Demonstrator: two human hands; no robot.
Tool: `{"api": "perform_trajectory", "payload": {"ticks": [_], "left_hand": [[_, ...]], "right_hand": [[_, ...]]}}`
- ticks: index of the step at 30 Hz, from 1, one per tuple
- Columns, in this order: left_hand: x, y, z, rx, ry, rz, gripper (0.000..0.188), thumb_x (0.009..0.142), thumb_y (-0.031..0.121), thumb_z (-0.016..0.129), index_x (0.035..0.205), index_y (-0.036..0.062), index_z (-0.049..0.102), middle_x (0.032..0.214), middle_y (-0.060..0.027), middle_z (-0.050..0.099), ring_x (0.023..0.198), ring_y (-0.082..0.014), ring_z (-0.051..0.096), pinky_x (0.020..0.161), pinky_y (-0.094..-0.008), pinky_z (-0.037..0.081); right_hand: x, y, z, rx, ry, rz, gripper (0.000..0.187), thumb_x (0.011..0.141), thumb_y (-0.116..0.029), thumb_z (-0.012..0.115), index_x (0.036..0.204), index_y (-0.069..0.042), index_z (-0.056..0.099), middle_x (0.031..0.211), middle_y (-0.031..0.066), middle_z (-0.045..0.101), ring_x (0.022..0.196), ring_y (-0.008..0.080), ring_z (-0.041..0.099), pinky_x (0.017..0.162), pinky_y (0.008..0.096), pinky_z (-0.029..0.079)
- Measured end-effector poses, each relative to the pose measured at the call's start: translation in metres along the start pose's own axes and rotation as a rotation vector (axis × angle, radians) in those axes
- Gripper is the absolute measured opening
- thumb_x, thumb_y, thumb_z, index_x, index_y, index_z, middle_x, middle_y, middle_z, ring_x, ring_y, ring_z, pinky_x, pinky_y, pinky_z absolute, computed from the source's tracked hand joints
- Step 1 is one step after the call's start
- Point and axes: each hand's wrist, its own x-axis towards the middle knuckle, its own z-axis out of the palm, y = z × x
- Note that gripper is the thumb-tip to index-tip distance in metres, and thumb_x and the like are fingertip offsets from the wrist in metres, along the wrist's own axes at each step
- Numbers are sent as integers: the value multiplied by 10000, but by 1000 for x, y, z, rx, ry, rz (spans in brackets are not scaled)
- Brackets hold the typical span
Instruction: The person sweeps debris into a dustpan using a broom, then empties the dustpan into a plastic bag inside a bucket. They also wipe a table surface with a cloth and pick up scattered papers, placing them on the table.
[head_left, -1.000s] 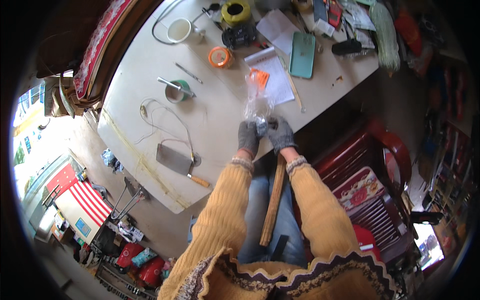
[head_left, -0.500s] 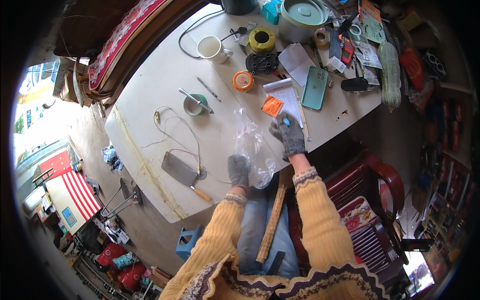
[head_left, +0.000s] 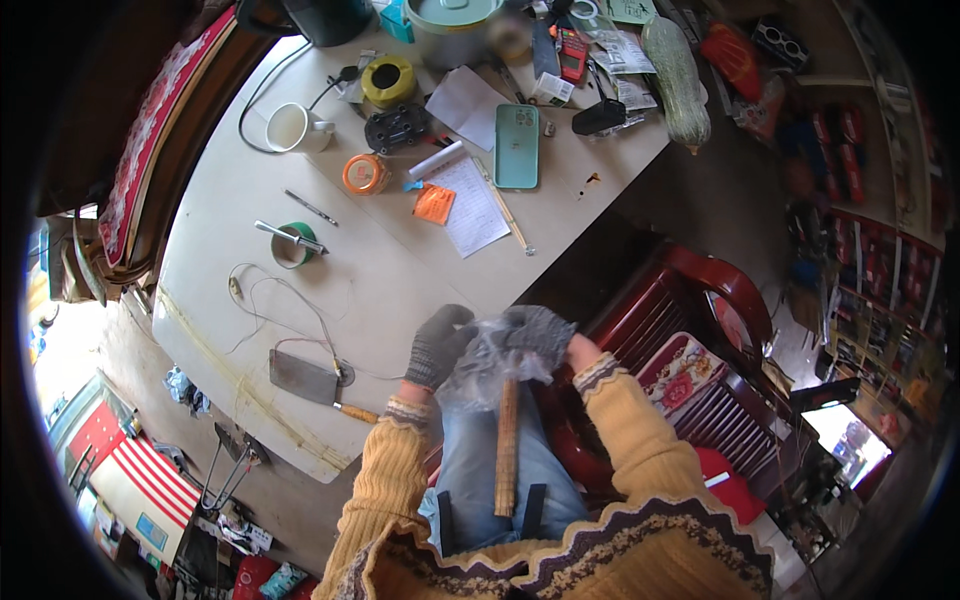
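Note:
Over my lap, both gloved hands hold a clear, crumpled plastic bag [head_left: 468,378] at the table's near edge. My left hand [head_left: 438,345], in a grey knit glove, is curled at the bag's left side. My right hand [head_left: 541,336], gloved alike, is closed over its upper right part; the fingertips are partly hidden. Below the bag, a long woven, straw-coloured stick-like piece [head_left: 507,450] lies along my thighs, its upper end covered by plastic. Farther up the table are an orange packet [head_left: 434,204] and a written notepad [head_left: 475,212].
Left on the table lie a cleaver [head_left: 303,378], a thin cable [head_left: 318,318] and a green tape roll [head_left: 290,250] with a screwdriver across it. A mug [head_left: 292,129], an orange-lidded jar [head_left: 365,174] and a green phone [head_left: 517,147] sit beyond. A red wooden chair [head_left: 640,330] stands at right.
My right hand has come back from the notepad to the plastic bag, which has moved off the tabletop toward my lap. A small blue piece now shows beside the orange packet. The view has shifted right.

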Motion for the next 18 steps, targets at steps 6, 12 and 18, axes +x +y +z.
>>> {"api": "perform_trajectory", "payload": {"ticks": [6, 12, 18], "left_hand": [[24, -32, 8, 429, 371, 107, 291, 820, 139, 714, 1076, 55, 605, 942, -89, 623, 790, -198, 622, 741, -345, 519], [48, -67, -21, 746, 418, -186, 311, 743, 279, 753, 888, 58, 588, 952, -182, 570, 883, -375, 589, 798, -448, 491], [63, -66, -20, 792, 441, -286, 382, 710, 343, 775, 833, 54, 558, 923, -188, 554, 871, -381, 586, 793, -461, 488]], "right_hand": [[-29, 10, -154, -1009, 1048, 399, 301, 850, -381, 570, 944, -118, 680, 929, 113, 692, 847, 264, 661, 741, 351, 521], [-13, -42, -252, -903, 1688, 502, 259, 813, -295, 636, 780, -40, 662, 724, 136, 664, 658, 294, 653, 604, 413, 533], [70, -17, -249, -818, 1213, -127, 372, 847, -288, 634, 1124, -41, 633, 1085, 168, 649, 1024, 285, 610, 915, 373, 465]]}}
